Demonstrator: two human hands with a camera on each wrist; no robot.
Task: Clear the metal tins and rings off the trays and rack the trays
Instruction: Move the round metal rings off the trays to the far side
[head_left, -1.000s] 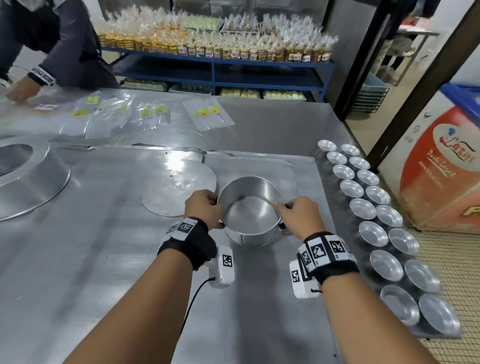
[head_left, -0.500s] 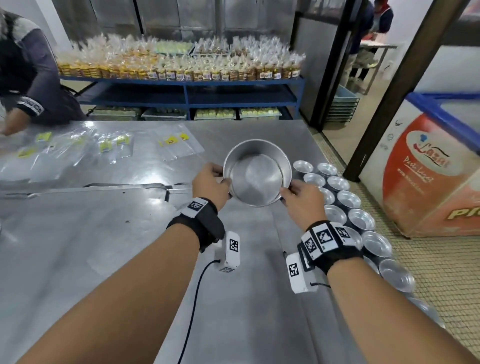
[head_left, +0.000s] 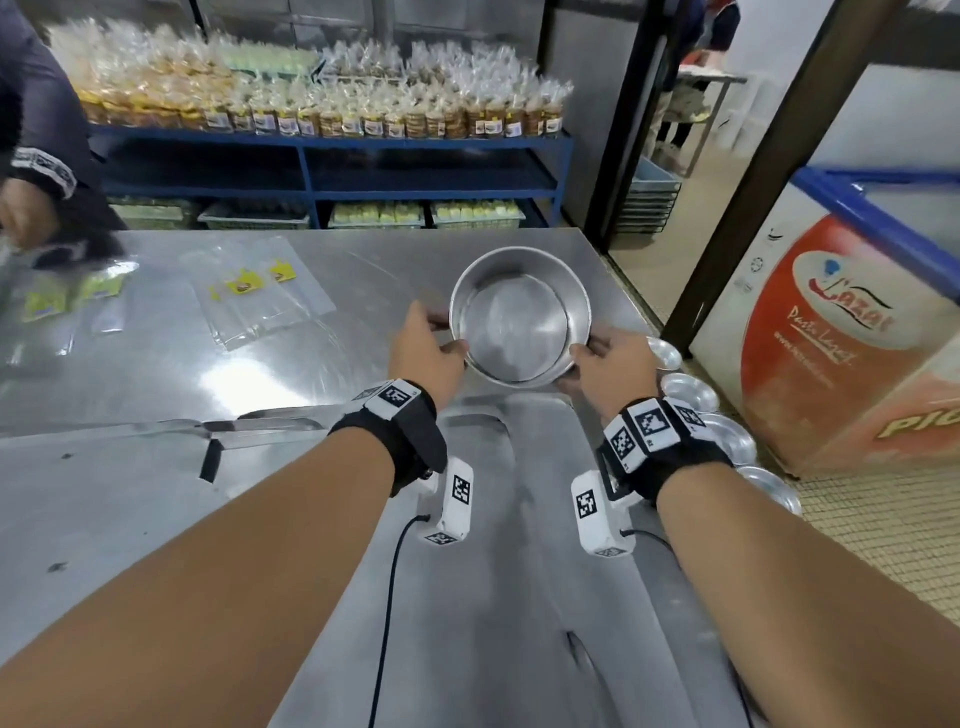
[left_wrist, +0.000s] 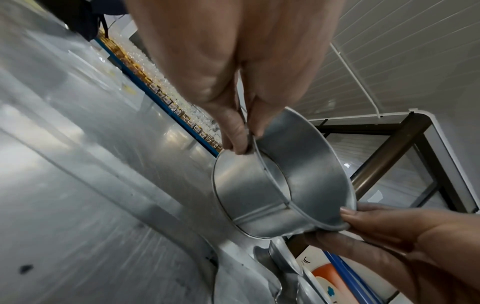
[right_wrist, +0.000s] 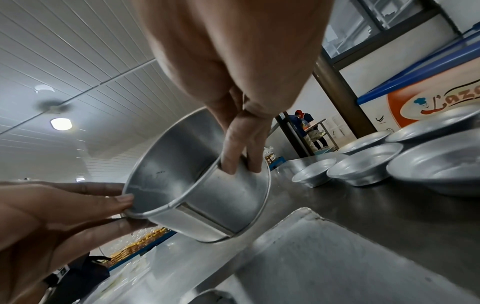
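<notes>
A round bottomless metal ring (head_left: 519, 317) hangs tilted above the steel table (head_left: 363, 291), just beyond the far end of a flat metal tray (head_left: 545, 545). My left hand (head_left: 447, 338) pinches its left rim, thumb inside and fingers outside, as the left wrist view shows (left_wrist: 241, 142). My right hand (head_left: 587, 353) pinches the opposite rim, seen close in the right wrist view (right_wrist: 239, 162). The ring (right_wrist: 197, 185) holds nothing. Several small metal tins (head_left: 691, 389) sit in rows by the table's right edge, partly hidden behind my right wrist.
Clear plastic bags with yellow labels (head_left: 260, 296) lie on the table's far left, where another person's hand (head_left: 21, 213) works. A blue shelf of packed goods (head_left: 322, 135) stands behind. An orange freezer chest (head_left: 841, 338) stands right of the table.
Both hands lifted the ring off the tray and carried it forward and right, beyond the tray's far end. The head view turned right with it.
</notes>
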